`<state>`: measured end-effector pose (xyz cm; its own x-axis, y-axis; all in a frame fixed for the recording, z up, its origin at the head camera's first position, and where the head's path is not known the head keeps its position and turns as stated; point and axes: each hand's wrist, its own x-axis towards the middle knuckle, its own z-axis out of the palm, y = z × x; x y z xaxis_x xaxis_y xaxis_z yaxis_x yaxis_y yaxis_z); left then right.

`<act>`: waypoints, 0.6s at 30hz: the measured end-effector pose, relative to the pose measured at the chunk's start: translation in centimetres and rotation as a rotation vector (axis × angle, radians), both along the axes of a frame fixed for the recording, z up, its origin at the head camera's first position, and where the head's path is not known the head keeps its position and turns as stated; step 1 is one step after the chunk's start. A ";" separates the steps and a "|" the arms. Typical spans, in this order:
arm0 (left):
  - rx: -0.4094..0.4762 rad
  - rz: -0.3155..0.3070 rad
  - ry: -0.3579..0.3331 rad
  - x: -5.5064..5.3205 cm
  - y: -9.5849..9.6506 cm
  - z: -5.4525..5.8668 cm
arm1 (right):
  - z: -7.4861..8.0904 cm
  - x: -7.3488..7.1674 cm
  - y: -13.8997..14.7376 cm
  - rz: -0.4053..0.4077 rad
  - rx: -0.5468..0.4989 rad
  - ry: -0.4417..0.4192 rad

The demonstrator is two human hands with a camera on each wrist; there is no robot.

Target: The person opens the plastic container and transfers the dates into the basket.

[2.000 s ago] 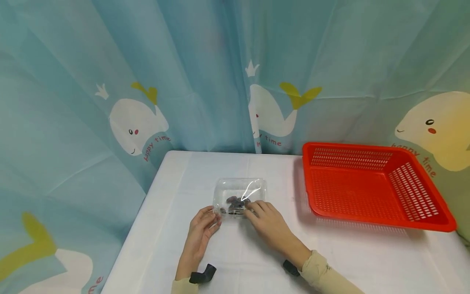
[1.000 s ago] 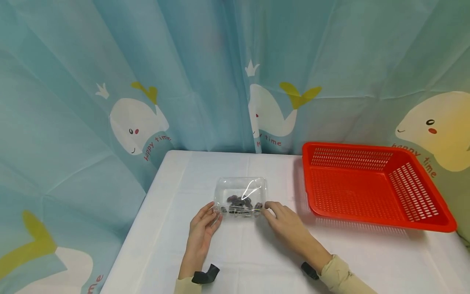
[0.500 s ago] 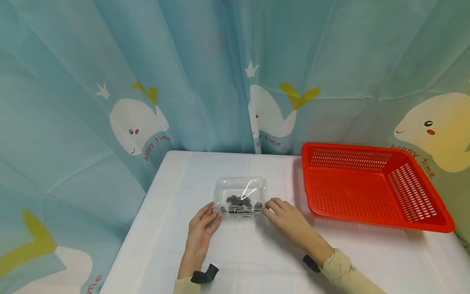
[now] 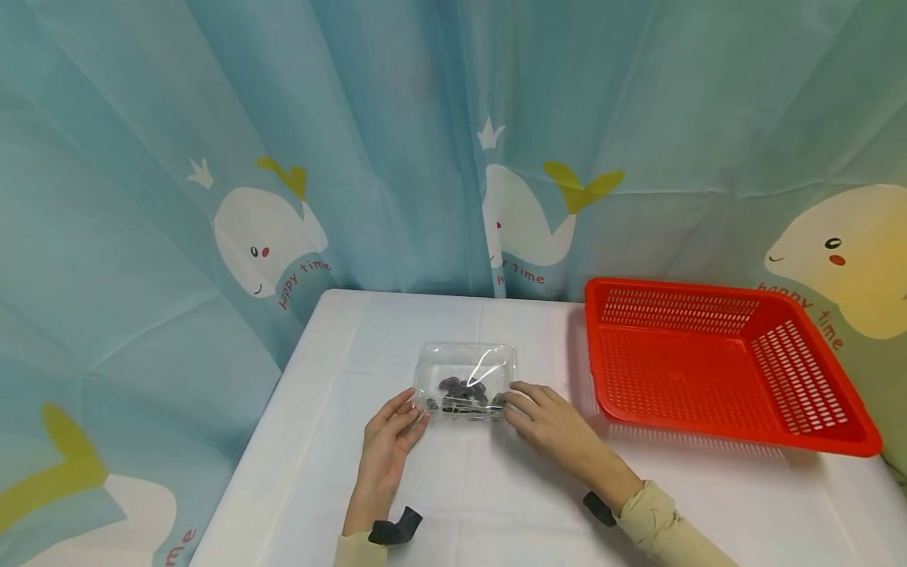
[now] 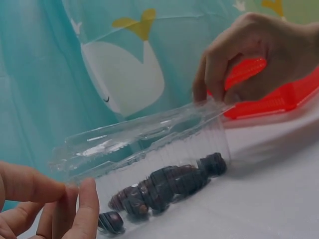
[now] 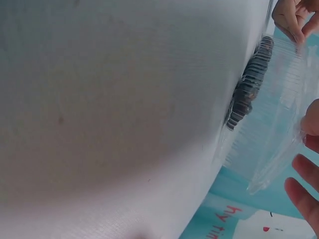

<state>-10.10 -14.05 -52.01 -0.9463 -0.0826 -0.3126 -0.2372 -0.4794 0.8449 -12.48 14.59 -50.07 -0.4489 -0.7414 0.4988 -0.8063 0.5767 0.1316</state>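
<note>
A clear plastic clamshell box (image 4: 438, 364) sits on the white table, its lid (image 5: 124, 137) lying over the base. Several dark purple, grape-like fruits (image 4: 464, 390) lie inside, mostly along the near side. At the box's near left corner, my left hand (image 4: 386, 445) pinches the rim between thumb and fingers. My right hand (image 4: 549, 429) is at the near right corner. In the left wrist view, that right hand (image 5: 249, 59) pinches the rim from above with bent fingers. The right wrist view shows the box (image 6: 279, 114) from its side, fruits seen through the ribbed wall.
A red perforated plastic basket (image 4: 680, 287) stands on the right of the table, with nothing in it. Behind the table hangs a blue-green curtain (image 4: 397, 118) with printed whales. Black bands (image 4: 395, 528) are worn on both wrists, by beige sleeves.
My right hand has moved from the middle of the box's near edge to its right corner, and its fingers have closed in on that corner. The left hand has stayed nearly still.
</note>
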 end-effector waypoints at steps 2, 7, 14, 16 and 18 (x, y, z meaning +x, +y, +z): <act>0.002 0.003 0.000 0.0 0.0 0.0 | 0.1 -0.1 0.0 -0.011 0.009 0.009; 0.001 0.017 -0.007 -0.1 0.0 -0.1 | 0.5 -0.2 -0.2 -0.026 0.024 0.010; -0.005 0.011 -0.001 -0.2 0.1 -0.2 | 1.0 -0.5 -0.5 -0.030 0.024 -0.014; 0.002 0.008 0.002 -0.2 0.0 -0.2 | 0.9 -0.5 -0.5 -0.023 0.013 -0.021; 0.002 0.004 0.005 -0.2 0.0 -0.1 | 0.8 -0.5 -0.5 -0.013 -0.010 -0.036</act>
